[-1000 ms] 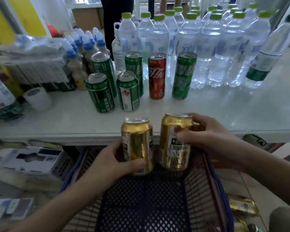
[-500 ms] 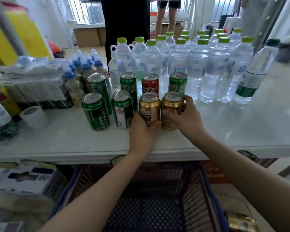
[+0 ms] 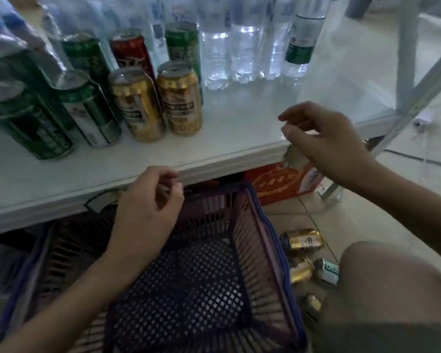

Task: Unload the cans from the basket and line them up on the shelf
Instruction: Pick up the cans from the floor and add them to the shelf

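Two gold cans (image 3: 138, 105) (image 3: 181, 98) stand upright side by side on the white shelf (image 3: 239, 128), right of two green cans (image 3: 89, 113) (image 3: 28, 123). Behind them stand a red can (image 3: 130, 52) and more green cans (image 3: 182, 44). The dark mesh basket (image 3: 189, 284) sits below the shelf with no cans showing inside. My left hand (image 3: 148, 212) hovers over the basket's far rim, fingers loosely curled, holding nothing. My right hand (image 3: 323, 138) hangs over the shelf's front edge, fingers apart and empty.
Clear water bottles (image 3: 239, 44) crowd the back of the shelf. A red carton (image 3: 278, 182) lies under the shelf. Several cans, gold (image 3: 303, 242) and green (image 3: 327, 271), lie on the floor right of the basket, beside my knee (image 3: 392, 289).
Both hands let go of the two gold cans, which now stand on the shelf, and drew back toward the basket. The view tilted down and to the right.
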